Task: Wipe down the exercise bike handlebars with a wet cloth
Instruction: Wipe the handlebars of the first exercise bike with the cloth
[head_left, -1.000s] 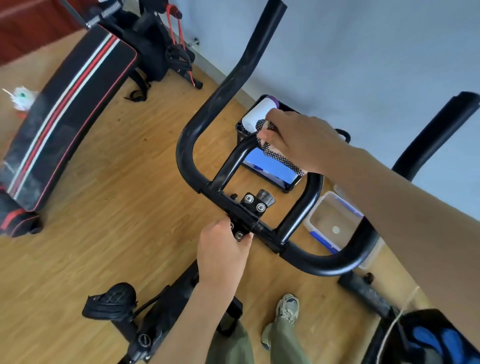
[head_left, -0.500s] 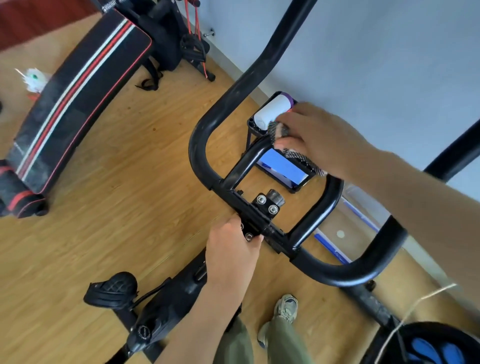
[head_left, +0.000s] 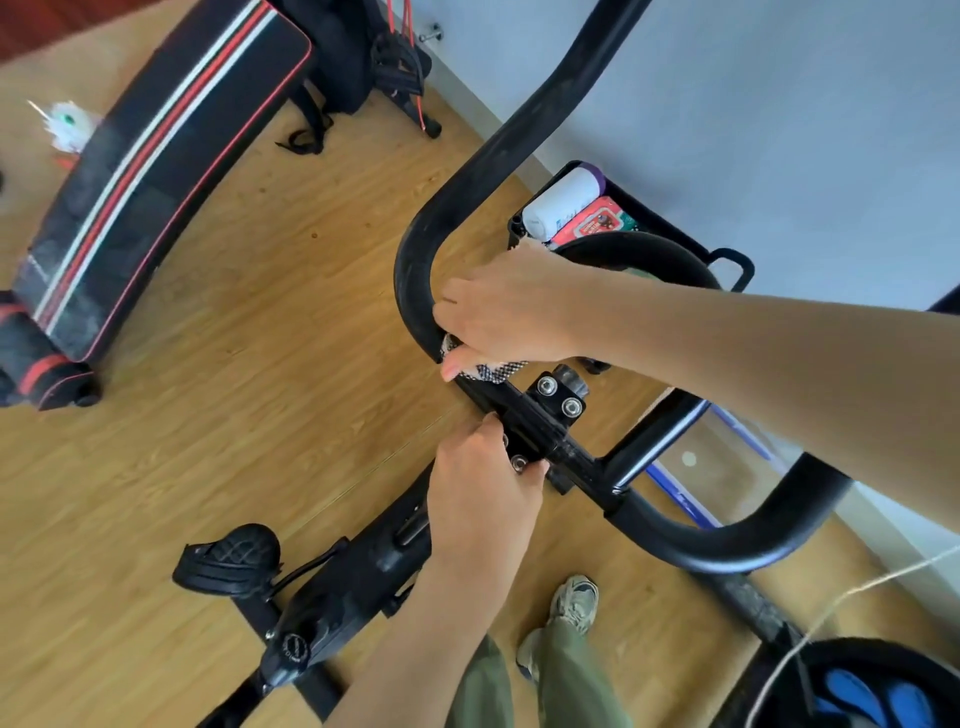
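The black handlebars (head_left: 415, 249) of the exercise bike fill the middle of the head view, one horn rising at upper centre and another curving at lower right. My right hand (head_left: 511, 312) holds a black-and-white patterned cloth (head_left: 491, 370) wrapped against the left bend of the bar, near where it meets the crossbar. My left hand (head_left: 480, 499) grips the bolted centre clamp (head_left: 550, 410) of the handlebars from below. Most of the cloth is hidden under my right hand.
A black crate (head_left: 649, 218) with a white bottle and a red pack stands by the wall. A clear tub with a blue rim (head_left: 691, 499) sits on the floor under the bars. A black padded bench with red and white stripes (head_left: 156, 171) lies at left, a pedal (head_left: 228, 564) below.
My right hand has slid the cloth from the front loop of the bars down and left to the left bend. My left hand has stayed on the centre clamp.
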